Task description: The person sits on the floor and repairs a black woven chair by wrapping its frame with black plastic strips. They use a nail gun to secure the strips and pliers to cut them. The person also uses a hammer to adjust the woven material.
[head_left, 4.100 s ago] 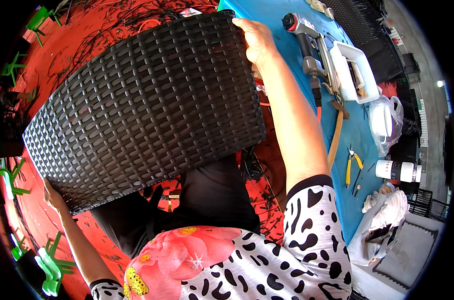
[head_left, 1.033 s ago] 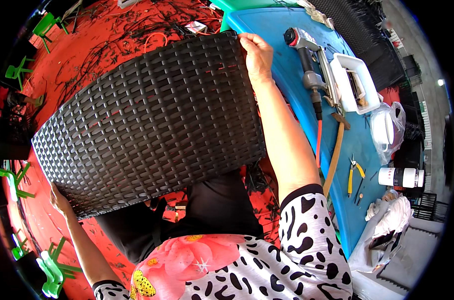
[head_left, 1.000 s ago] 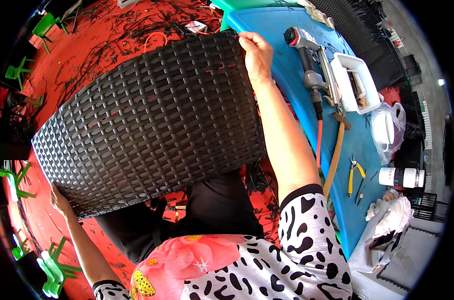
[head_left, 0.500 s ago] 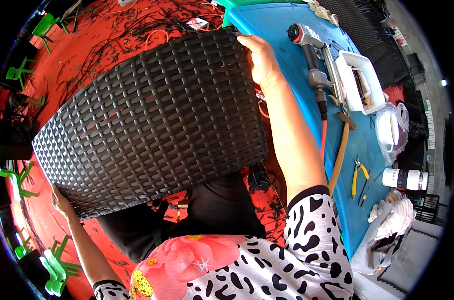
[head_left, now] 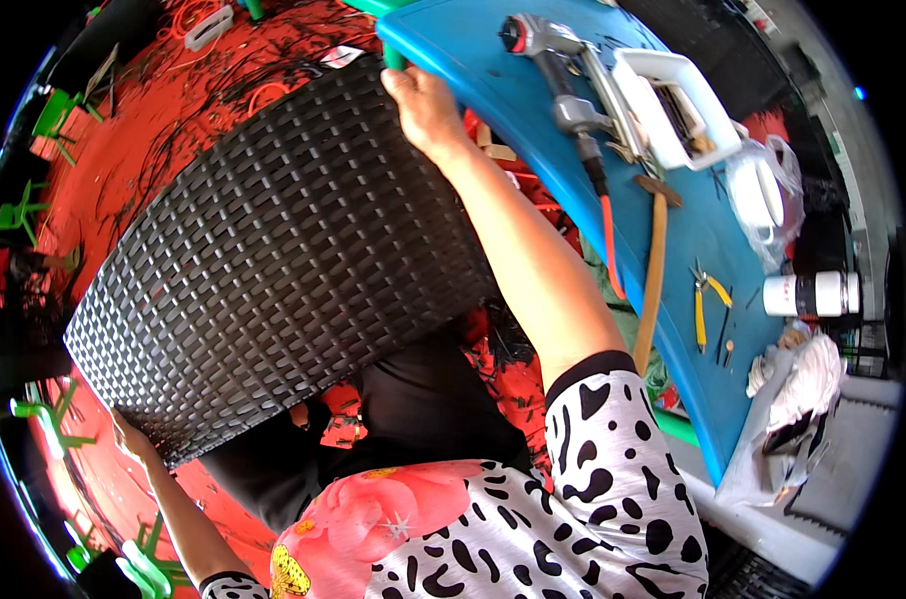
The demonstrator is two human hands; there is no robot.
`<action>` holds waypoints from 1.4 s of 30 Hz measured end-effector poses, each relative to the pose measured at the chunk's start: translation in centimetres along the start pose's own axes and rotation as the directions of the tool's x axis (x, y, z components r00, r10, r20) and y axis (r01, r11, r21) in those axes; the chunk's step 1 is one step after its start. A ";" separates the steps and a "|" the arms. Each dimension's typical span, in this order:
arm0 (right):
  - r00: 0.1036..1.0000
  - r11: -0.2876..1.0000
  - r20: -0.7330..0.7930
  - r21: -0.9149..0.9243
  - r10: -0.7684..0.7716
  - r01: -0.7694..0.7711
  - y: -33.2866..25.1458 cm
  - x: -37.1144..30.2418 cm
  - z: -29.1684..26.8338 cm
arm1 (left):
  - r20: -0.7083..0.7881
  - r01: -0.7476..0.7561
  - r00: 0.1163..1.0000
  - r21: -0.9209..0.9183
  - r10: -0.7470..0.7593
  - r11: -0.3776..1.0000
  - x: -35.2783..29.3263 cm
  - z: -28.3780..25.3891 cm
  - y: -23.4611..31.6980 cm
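Note:
A large dark woven rattan panel (head_left: 283, 240) is held tilted in front of me, above my legs. My right hand (head_left: 425, 108) is closed on its far right corner, the thumb lying along the edge. At the near left corner, my left hand (head_left: 133, 439) grips the panel's edge; part of its fingers is hidden behind the weave. The panel hides much of the floor beneath it.
To the right stands a blue table (head_left: 583, 190). On it lie a pneumatic nail gun (head_left: 563, 85) with a red hose, a white tray (head_left: 627, 75), a hammer (head_left: 655, 250), yellow-handled pliers (head_left: 702, 309) and a white jar (head_left: 810, 295). Dark strips litter the red floor (head_left: 123, 200); green chairs (head_left: 55, 120) stand left.
The panel's right side has swung left, carried by my right hand, while my left hand stays near the same place. My view has turned, so the table appears further left.

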State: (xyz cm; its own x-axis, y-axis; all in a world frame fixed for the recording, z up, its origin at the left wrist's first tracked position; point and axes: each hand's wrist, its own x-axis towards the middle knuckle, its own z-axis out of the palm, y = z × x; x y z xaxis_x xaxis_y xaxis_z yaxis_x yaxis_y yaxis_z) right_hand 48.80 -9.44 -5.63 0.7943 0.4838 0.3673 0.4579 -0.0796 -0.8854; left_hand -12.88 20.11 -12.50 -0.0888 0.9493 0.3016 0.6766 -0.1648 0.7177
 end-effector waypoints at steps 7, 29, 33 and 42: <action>1.000 0.909 -0.008 -0.415 0.024 -0.026 -2.1 -4.8 -9.2 | 0.061 -0.060 0.997 0.156 0.051 0.986 2.6 -0.1 -3.0; 0.967 0.385 -0.125 -0.900 0.223 -0.205 1.2 -25.2 -41.6 | 0.093 -0.095 0.993 0.214 0.076 0.972 2.1 -0.6 -1.5; 0.967 0.311 -0.130 -0.930 0.217 -0.195 0.0 -24.8 -41.7 | 0.086 -0.054 0.995 0.117 0.044 0.992 -0.2 -0.3 0.5; 0.987 0.468 -0.157 -0.875 -0.032 -0.124 -1.2 -20.3 -35.1 | 0.090 -0.068 0.994 0.120 0.057 0.990 2.3 0.6 -2.3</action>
State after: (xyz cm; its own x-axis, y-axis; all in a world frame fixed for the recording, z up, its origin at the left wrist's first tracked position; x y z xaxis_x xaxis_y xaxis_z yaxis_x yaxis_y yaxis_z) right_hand 46.12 -49.79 -2.03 0.8319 0.3436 0.4357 0.4652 -0.8599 -0.2103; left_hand -14.20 22.85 -13.83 0.0163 0.9586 0.2844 0.7641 -0.1954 0.6148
